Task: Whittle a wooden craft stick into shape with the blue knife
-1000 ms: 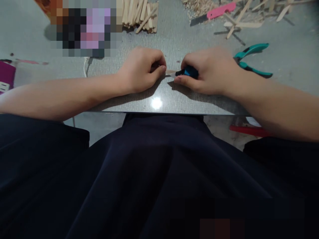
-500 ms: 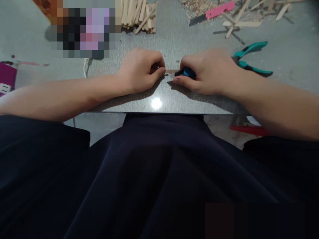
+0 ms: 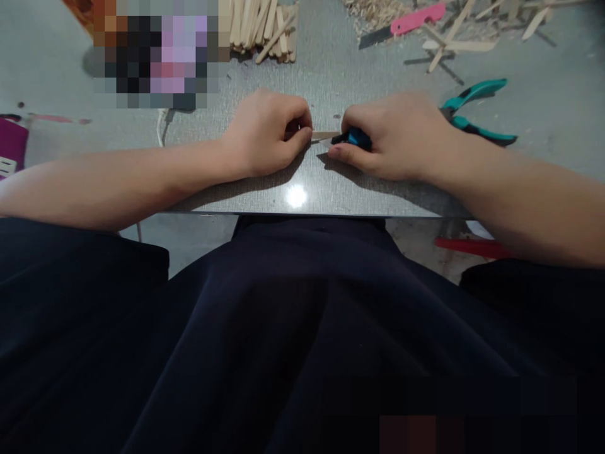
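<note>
**STRIP AND CUTTER, BOTH HANDS ENGAGED**

Head view. L hand (image 3: 269,135) was mostly closed, thumb and index tip pinched on the wood strip (image 3: 325,135); other fingers were curled, detail n/v. Strip lay btwn the two hands, just above the near edge of the table (image 3: 258,200), its exposed part running L-R. R hand (image 3: 397,135) was closed around the blue-and-black cutter (image 3: 360,137), thumb along the near side. Cutter tip pointed L, at the strip; exact blade contact could not be told.

Surrounding items, same view: pliers (image 3: 479,90) w/ teal handles spread lay beside R wrist, jaws partly hidden. Stick pile (image 3: 265,28) sat at the far side, beyond L hand. Pink-handled saw (image 3: 418,19) lay partly on wood shavings (image 3: 371,16), far side, R of stick pile. Crossed sticks (image 3: 463,46) stood or lay R of saw; exact pos. unclear. White cable (image 3: 161,129) ran beyond L forearm; purple item (image 3: 13,144), partly in frame, was at far L. Red item (image 3: 467,246) showed below table edge, near R forearm.
</note>
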Action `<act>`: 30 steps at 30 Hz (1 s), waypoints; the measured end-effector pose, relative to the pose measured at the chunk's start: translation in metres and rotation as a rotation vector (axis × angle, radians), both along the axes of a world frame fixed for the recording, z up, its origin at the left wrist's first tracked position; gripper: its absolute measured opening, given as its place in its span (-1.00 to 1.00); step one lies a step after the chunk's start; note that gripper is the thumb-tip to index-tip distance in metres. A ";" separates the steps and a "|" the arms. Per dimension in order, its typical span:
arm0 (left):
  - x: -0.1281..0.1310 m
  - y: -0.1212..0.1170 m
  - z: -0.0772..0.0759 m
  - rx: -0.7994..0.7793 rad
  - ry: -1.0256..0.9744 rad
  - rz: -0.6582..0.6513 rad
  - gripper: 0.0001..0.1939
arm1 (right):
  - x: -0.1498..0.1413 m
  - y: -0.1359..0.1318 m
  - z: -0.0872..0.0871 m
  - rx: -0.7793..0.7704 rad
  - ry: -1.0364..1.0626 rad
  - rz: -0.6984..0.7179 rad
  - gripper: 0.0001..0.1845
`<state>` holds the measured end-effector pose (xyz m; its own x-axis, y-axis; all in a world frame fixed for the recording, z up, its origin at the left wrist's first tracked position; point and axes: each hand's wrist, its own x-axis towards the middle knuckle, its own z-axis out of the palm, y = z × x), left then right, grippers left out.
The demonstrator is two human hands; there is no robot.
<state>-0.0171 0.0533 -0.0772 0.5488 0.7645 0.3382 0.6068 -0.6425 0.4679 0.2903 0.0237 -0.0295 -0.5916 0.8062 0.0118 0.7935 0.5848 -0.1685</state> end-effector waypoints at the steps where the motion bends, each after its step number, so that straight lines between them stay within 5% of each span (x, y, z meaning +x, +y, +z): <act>1: -0.001 0.001 -0.002 -0.003 -0.010 -0.011 -0.80 | 0.001 0.001 -0.001 0.002 0.007 0.008 -0.19; 19: 0.000 -0.010 0.008 -0.029 -0.038 -0.006 -0.76 | -0.001 -0.001 0.002 0.018 -0.049 0.010 -0.19; 30: -0.003 0.012 -0.009 -0.079 0.030 -0.026 -0.67 | -0.003 0.001 0.003 0.048 -0.115 0.010 -0.05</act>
<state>-0.0200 0.0652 -0.0857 0.5780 0.7734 0.2605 0.6044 -0.6202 0.5001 0.2875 0.0243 -0.0268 -0.5991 0.8004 -0.0183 0.8002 0.5978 -0.0481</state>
